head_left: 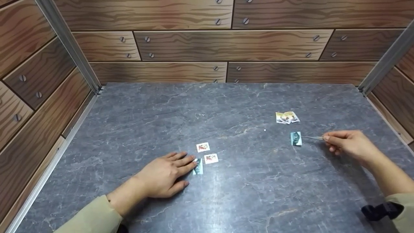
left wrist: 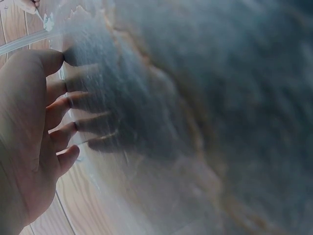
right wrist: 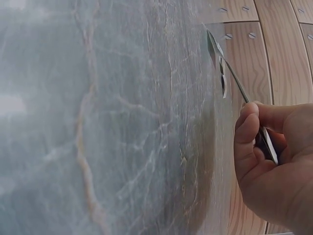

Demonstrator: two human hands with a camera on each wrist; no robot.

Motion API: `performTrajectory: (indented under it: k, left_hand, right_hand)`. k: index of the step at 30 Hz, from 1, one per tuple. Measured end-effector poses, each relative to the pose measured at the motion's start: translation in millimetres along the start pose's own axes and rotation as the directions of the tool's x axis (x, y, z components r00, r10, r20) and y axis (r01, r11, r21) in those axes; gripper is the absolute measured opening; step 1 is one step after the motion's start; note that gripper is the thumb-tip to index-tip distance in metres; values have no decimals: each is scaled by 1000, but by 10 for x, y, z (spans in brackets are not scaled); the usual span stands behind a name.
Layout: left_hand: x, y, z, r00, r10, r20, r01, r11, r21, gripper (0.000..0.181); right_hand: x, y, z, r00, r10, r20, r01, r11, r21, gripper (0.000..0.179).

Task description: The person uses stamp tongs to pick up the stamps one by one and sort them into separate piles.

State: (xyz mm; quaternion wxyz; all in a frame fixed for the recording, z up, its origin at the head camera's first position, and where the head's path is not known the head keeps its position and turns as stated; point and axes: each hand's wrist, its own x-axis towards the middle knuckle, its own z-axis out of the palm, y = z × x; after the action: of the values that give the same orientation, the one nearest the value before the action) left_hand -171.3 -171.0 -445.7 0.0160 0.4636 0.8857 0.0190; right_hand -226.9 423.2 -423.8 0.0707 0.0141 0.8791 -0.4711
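My right hand (head_left: 351, 145) pinches slim metal tweezers (right wrist: 240, 88) between thumb and fingers. Their tips reach the right edge of a small teal stamp-like slip (head_left: 296, 138) at the right of the table. My left hand (head_left: 165, 174) rests palm down with its fingers spread. Its fingertips overlap the left edge of another teal slip (head_left: 198, 167) in the head view. Just beyond that slip lie two white slips with red pictures, the upper white slip (head_left: 203, 147) and the lower white slip (head_left: 211, 158). In the left wrist view the left fingers (left wrist: 61, 134) meet the tabletop.
Behind the right-hand teal slip, yellow-and-white slips (head_left: 287, 117) overlap on the grey marbled table (head_left: 155, 113). A tiny white speck (head_left: 265, 130) lies left of them. Wood-patterned panels (head_left: 226, 45) and metal posts (head_left: 69, 42) border the table.
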Motion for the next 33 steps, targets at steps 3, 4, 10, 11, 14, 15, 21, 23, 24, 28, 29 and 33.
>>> performTrajectory:
  k: [3,4,10,11,14,15,21,23,24,28,29,33]
  left_hand:
    - [-3,-1,5,1000,-1,-1,1,1000,0,62]
    - [-3,-1,5,1000,-2,-2,2,1000,-1,62]
    - [0,0,16,1000,-1,-13,1,1000,1,62]
    - [2,0,17,1000,-1,-13,1,1000,2,62]
    - [6,-1,14,1000,-7,-4,7,1000,1,63]
    - [7,0,13,1000,-7,-3,7,1000,2,62]
    - [4,3,1,1000,-11,3,11,1000,-4,62]
    - [2,5,-3,1000,-12,4,12,1000,-5,63]
    - [2,5,-6,1000,-12,3,12,1000,-4,63]
    - [0,5,-1,1000,-9,-3,9,1000,1,63]
    - [0,4,0,1000,-8,-4,8,1000,2,63]
    - [2,4,8,1000,-6,-5,6,1000,6,63]
  right_hand:
    - [13,3,3,1000,3,2,-3,1000,-7,28]
    - [15,5,3,1000,3,2,-3,1000,-10,29]
    - [16,4,6,1000,-1,12,2,999,-36,38]
    - [13,4,7,1000,-1,12,2,999,-40,38]
    - [6,6,10,1000,-1,13,2,999,-43,37]
    - [6,9,12,1000,-3,15,4,999,-42,37]
    - [12,32,28,1000,-15,27,16,999,-31,34]
    - [13,31,31,999,-15,30,17,999,-36,36]
    - [12,29,31,999,-16,33,18,999,-40,37]
    - [2,13,27,999,-14,36,16,998,-54,42]
    - [-3,8,25,999,-12,34,14,998,-54,42]
    - [-21,0,6,999,-14,32,16,999,-46,43]
